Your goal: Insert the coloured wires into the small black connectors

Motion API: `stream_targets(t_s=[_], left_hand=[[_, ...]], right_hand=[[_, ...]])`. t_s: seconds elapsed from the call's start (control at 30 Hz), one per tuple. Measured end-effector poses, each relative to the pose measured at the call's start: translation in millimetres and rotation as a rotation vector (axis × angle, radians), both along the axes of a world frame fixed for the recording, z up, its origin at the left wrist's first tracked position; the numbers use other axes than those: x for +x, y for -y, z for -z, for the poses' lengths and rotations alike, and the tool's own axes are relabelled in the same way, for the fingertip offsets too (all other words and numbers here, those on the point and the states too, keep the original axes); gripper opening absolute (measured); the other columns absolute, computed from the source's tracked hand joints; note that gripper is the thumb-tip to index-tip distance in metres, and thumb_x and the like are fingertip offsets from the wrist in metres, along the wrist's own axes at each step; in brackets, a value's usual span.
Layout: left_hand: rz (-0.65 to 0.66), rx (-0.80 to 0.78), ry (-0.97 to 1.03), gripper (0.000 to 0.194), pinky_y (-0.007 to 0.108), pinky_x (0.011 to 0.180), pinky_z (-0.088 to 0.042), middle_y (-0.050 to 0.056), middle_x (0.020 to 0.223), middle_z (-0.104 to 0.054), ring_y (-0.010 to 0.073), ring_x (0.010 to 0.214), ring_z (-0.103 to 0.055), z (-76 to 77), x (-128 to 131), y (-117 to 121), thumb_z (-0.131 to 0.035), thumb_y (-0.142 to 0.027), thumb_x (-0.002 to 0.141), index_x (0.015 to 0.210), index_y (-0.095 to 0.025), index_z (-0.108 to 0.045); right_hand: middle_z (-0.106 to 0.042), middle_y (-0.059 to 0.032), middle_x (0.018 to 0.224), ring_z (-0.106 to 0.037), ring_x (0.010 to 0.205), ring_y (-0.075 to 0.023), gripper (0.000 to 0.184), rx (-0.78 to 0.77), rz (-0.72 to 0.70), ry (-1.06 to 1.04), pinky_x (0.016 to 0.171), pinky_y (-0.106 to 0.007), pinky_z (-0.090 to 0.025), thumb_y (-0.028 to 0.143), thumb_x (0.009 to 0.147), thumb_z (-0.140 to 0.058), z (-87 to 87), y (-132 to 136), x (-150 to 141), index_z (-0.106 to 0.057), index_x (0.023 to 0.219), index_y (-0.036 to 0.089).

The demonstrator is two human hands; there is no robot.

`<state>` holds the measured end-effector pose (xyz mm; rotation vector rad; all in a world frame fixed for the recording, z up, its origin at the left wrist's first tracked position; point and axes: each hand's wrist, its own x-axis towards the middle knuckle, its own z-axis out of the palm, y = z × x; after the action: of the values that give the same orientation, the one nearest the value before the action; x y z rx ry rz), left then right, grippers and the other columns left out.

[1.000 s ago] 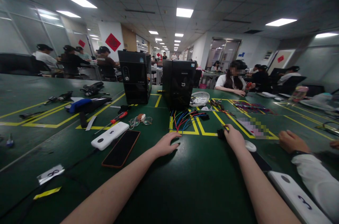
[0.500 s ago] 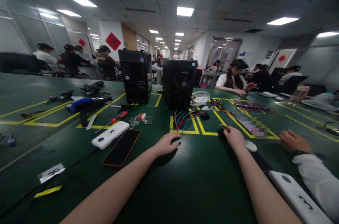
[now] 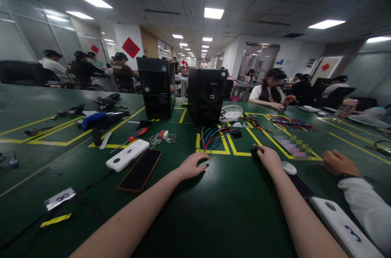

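My left hand [image 3: 193, 165] lies on the green table with thumb and fingers apart, holding nothing. Just beyond its fingertips is a bundle of red, blue and green wires [image 3: 210, 139] in front of a black computer case [image 3: 206, 97]. To the right, my right hand [image 3: 270, 158] is closed in a pinch at the table top. A tiny thing shows at its fingertips, too small to name. Touching or right beside those fingers is a small black piece [image 3: 254, 152]. A white round object [image 3: 288, 167] sits by my right wrist, partly hidden.
A second black case [image 3: 157, 99] stands farther left. On my left are a phone [image 3: 140, 170], a white power strip [image 3: 128, 155], a screwdriver [image 3: 134, 135] and glasses [image 3: 163, 138]. A white basket [image 3: 231, 113] is behind the wires. Close on the right rests another person's hand [image 3: 340, 163].
Both my hands stay almost where they were; the right fingers shift very slightly. Far back in the room, people have changed position.
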<state>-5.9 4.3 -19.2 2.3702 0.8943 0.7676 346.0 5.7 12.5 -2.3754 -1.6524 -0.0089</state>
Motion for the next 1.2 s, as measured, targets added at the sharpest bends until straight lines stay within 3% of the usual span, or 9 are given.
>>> stream_targets(t_s=[0.4, 0.67, 0.87, 1.0, 1.2], left_hand=[[-0.001, -0.023, 0.000, 0.033, 0.037, 0.102, -0.035, 0.006, 0.121, -0.058, 0.0218, 0.115, -0.050, -3.3, 0, 2, -0.057, -0.020, 0.079, 0.112, -0.021, -0.058], [0.004, -0.005, 0.004, 0.033, 0.037, 0.101, -0.036, 0.007, 0.118, -0.059, 0.0217, 0.113, -0.051, 0.4, 1, -1, -0.057, -0.020, 0.079, 0.112, -0.021, -0.058], [0.003, -0.017, -0.018, 0.032, 0.036, 0.101, -0.037, 0.006, 0.118, -0.059, 0.0215, 0.112, -0.052, -0.2, 0, 0, -0.056, -0.022, 0.080, 0.113, -0.022, -0.057], [-0.006, -0.019, -0.025, 0.032, 0.036, 0.099, -0.038, 0.005, 0.116, -0.060, 0.0217, 0.110, -0.053, -3.0, 0, 1, -0.056, -0.023, 0.080, 0.112, -0.021, -0.058], [0.002, -0.017, -0.029, 0.031, 0.035, 0.099, -0.037, 0.006, 0.116, -0.060, 0.0211, 0.111, -0.053, -5.0, 1, 3, -0.055, -0.023, 0.081, 0.112, -0.021, -0.058]], right_hand=[[-0.065, -0.0132, 0.106, -0.060, 0.098, -0.0236, 0.038, -0.137, -0.031, 0.077, 0.080, -0.030, -0.045, 0.027, 0.080, -0.046, -15.6, 0, -15, -0.063, 0.113, 0.019], [-0.066, -0.0145, 0.098, -0.062, 0.093, -0.0246, 0.033, -0.188, -0.022, 0.156, 0.074, -0.032, -0.046, 0.020, 0.081, -0.038, -15.4, -5, -21, -0.066, 0.098, 0.015], [-0.065, -0.0156, 0.102, -0.061, 0.095, -0.0262, 0.031, -0.209, -0.015, 0.126, 0.075, -0.033, -0.046, 0.027, 0.085, -0.040, -14.1, -4, -24, -0.066, 0.097, 0.014], [-0.065, -0.0152, 0.103, -0.061, 0.096, -0.0261, 0.044, -0.134, -0.030, 0.068, 0.077, -0.033, -0.045, 0.040, 0.090, -0.032, -11.2, 1, -15, -0.064, 0.105, 0.015], [-0.061, -0.0169, 0.114, -0.058, 0.102, -0.0259, 0.042, 0.028, 0.124, 0.056, 0.081, -0.032, -0.043, 0.024, 0.089, -0.030, -8.0, 2, 15, -0.058, 0.117, 0.010]])
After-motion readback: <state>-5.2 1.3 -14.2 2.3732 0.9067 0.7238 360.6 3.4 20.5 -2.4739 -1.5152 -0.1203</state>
